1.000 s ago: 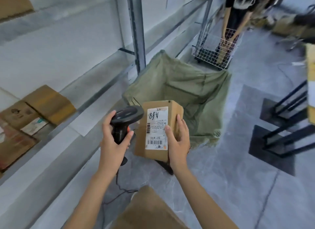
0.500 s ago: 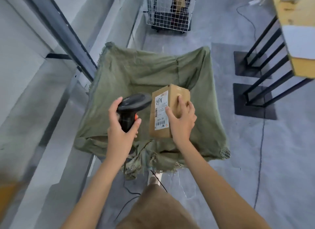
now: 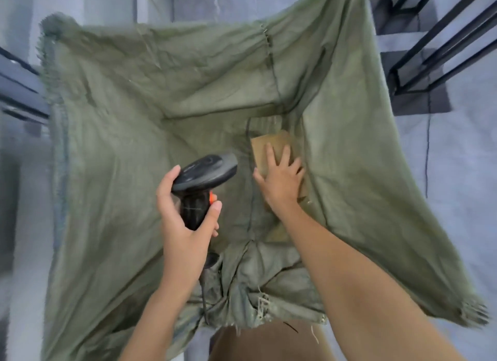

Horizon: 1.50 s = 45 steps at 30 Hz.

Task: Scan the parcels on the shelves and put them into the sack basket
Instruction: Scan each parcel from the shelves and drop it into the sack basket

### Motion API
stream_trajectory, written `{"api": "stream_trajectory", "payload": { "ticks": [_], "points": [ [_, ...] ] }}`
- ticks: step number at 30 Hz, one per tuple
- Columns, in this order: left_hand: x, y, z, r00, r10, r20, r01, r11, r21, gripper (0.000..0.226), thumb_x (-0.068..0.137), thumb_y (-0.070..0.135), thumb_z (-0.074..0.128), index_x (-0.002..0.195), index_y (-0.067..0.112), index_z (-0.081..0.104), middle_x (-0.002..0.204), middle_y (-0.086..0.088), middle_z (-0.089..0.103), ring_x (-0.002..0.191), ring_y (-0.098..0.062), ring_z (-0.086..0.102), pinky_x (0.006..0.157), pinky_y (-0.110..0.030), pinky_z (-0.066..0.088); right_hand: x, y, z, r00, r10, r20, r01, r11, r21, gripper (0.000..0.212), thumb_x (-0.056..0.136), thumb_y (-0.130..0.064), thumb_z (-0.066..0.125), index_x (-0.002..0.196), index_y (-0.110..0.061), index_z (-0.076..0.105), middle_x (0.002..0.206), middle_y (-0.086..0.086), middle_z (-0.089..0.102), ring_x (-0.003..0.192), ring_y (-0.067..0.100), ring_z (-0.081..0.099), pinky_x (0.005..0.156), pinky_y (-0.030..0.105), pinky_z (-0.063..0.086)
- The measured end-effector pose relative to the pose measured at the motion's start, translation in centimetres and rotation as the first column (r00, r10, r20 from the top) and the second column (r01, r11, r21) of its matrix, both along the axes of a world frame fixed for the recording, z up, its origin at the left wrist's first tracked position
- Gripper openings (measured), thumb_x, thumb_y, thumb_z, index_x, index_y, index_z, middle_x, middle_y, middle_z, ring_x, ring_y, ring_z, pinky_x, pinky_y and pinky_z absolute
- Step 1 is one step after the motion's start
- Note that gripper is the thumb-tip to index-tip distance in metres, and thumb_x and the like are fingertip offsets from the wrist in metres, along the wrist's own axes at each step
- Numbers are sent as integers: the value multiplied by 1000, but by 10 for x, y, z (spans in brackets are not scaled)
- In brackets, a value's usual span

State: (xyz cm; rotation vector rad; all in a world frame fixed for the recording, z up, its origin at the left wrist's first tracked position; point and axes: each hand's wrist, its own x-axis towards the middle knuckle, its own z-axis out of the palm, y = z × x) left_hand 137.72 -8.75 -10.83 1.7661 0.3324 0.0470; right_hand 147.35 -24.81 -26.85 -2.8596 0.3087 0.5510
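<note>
I look straight down into the green sack basket [image 3: 113, 134], which fills most of the view. My right hand [image 3: 281, 179] reaches deep inside it and holds a brown cardboard parcel [image 3: 270, 142] from above, thumb on its left side, fingers across its top. The parcel sits low against the sack's right wall, its label out of sight. Over the sack's middle, my left hand [image 3: 185, 220] grips the handle of a black barcode scanner [image 3: 205, 172] with an orange trigger. Its cable hangs down over the sack's near rim.
A black metal rack frame [image 3: 435, 51] stands on the grey floor at the upper right. Shelf rails [image 3: 18, 91] run along the left edge. Another brown cardboard surface [image 3: 269, 342] shows at the bottom, just in front of the sack's frayed near rim.
The view has tipped down over the sack. My right hand has lowered the parcel from above the rim down inside the sack, to the right. The scanner stays in my left hand.
</note>
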Motion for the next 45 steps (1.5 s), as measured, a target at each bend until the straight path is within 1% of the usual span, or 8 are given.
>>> {"api": "stream_trajectory", "payload": {
  "ticks": [9,14,22,24,29,34,40,45],
  "points": [
    [-5,-3,-34,995,-31,-97,29,999,-27,88,90,-14,63,129,60,39,96,-10,66,62,-17,58,55,-24,53,16,-30,-66,1000,-29,11,30,989,-143,70,100,-55,36,160,-23,18,163,18,23,138,42,38,110,53,34],
    [-3,-11,-42,989,-27,-148,21,999,-38,85,88,-18,61,132,50,35,95,-9,65,66,-14,59,54,-23,52,-2,-25,-66,992,-111,60,121,971,-206,72,97,-62,38,158,-26,26,159,14,37,121,35,56,92,43,49],
    [0,-15,-45,988,-6,-151,-1,999,-43,88,89,-12,65,133,60,39,101,-13,67,72,-15,62,56,-25,53,-1,-27,-55,993,-65,94,74,993,-92,76,99,-61,36,161,-22,14,166,16,15,143,34,36,99,41,46],
    [0,-13,-44,988,5,-152,-12,999,-50,88,90,-13,64,135,58,38,101,-14,66,70,-19,61,56,-25,53,1,-28,-47,998,-35,51,36,999,-20,75,101,-59,35,161,-23,8,168,14,2,150,35,21,111,44,35],
    [2,-8,-39,984,21,-178,-19,1000,13,88,91,-8,66,134,62,37,104,-17,65,64,-23,59,56,-26,53,5,-22,-12,997,81,12,-82,993,82,71,104,-55,29,161,-21,2,168,11,-3,155,31,-5,123,46,-6],
    [6,-4,-18,986,30,-166,-16,996,88,81,92,5,71,135,64,34,115,-13,65,63,-18,62,57,-24,54,10,-11,46,982,145,125,-165,971,171,70,104,-54,31,161,-23,3,169,6,-2,155,25,-5,125,44,-4],
    [10,-14,29,997,49,-62,-37,984,173,80,93,5,68,137,61,31,107,25,66,56,-15,62,53,-26,55,10,-9,135,916,240,320,-327,911,252,70,104,-52,38,161,-22,11,168,8,6,156,27,2,125,45,-1],
    [-21,-33,74,987,157,29,-160,960,228,84,94,4,68,128,71,31,127,-8,61,57,-19,59,52,-29,53,-10,-24,213,823,370,431,-513,810,285,70,104,-52,36,161,-22,9,169,7,6,156,26,0,125,45,0]
  ]
}}
